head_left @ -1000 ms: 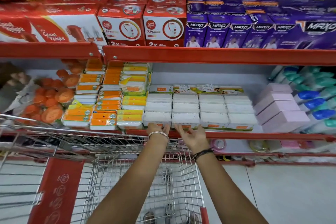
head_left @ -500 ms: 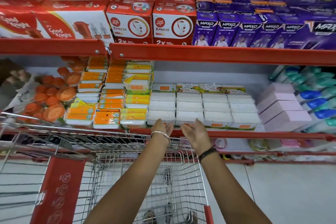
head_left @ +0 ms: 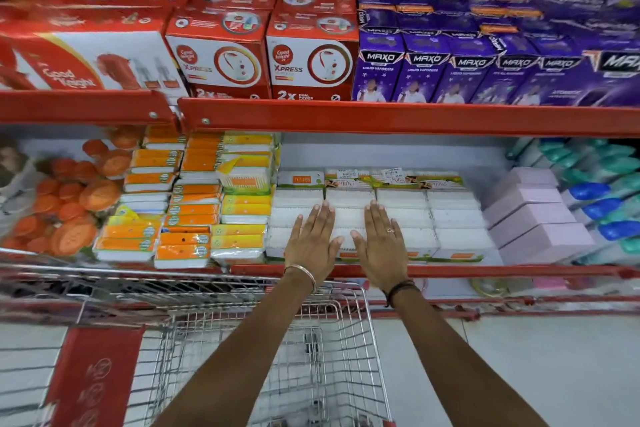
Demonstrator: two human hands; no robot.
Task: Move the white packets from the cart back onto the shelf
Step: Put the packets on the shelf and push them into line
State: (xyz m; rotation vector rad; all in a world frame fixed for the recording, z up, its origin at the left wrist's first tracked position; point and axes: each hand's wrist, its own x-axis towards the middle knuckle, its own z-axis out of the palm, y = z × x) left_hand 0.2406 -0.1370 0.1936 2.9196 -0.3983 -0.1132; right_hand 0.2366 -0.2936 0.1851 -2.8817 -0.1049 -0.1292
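Both hands lie flat, palms down, on the white packets [head_left: 377, 218], which sit in stacked rows on the middle shelf [head_left: 450, 271]. The left hand [head_left: 313, 243] and the right hand [head_left: 379, 244] are side by side with fingers spread and straight, so neither grip is closed on anything; they press rather than hold. The step in hand looks like tamping and squaring the stack. To do it well, push evenly toward 12 o'clock so the front row sits behind the red shelf lip, and keep the columns in line. At 6 o'clock the wire cart [head_left: 263, 357] appears to hold no white packets where its basket shows, so the job seems nearly done. At 9 o'clock of the hands, orange and yellow packs [head_left: 187, 215] touch the white rows; a sideways shove could tip them. At 3 o'clock, pink boxes [head_left: 533, 218] stand just beside the stack. Overhead, the upper shelf edge [head_left: 398, 118] limits lifting room.
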